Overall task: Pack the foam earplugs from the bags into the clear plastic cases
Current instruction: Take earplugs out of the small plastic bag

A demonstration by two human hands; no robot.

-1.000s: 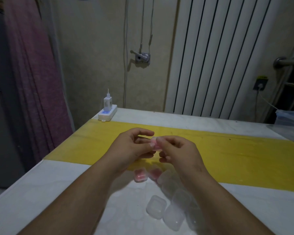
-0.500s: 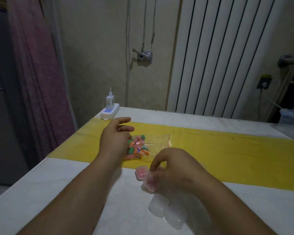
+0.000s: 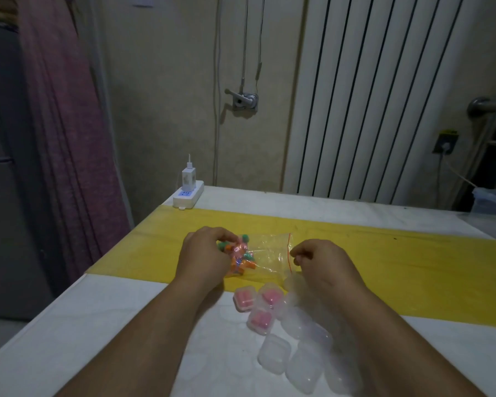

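A clear zip bag with several coloured foam earplugs lies on the yellow strip of the table. My left hand grips the bag's filled left end, fingers curled over the earplugs. My right hand is at the bag's red zip edge, fingertips curled as if pinching it; the contact is hard to make out. Three closed cases holding pink earplugs sit just in front of the bag. Several empty clear cases lie nearer me, partly under my right forearm.
A white power strip with a charger stands at the table's far left corner. A white radiator lines the wall behind. A clear plastic container sits at the far right edge. A purple curtain hangs left.
The case that both hands held in the air now lies with the filled ones. My left hand went to the bag and closed on it; my right hand rose from the cases to the zip edge.
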